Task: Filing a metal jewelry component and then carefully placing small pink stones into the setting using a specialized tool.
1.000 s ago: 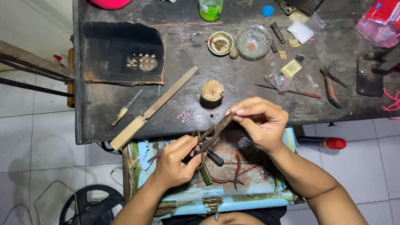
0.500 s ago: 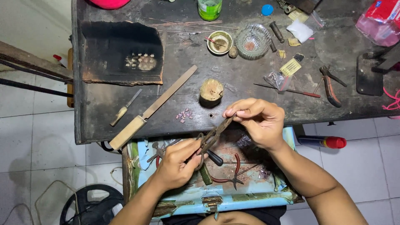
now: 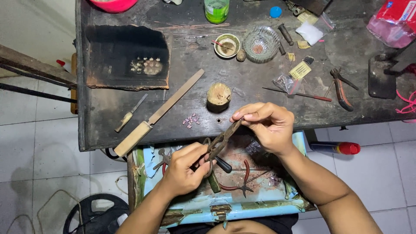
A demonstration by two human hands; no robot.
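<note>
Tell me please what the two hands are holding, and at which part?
The left hand grips old metal shears by the loop handles. The right hand pinches something at the blade tips; it is too small to identify.

Soft, even light falls from above, bright on the pale floor tiles (image 3: 39, 138) and duller on the dark worktop (image 3: 260, 104), which shows faint sheen and short shadows. Focus is sharp throughout, with slight wide-angle bending at the edges.
</note>
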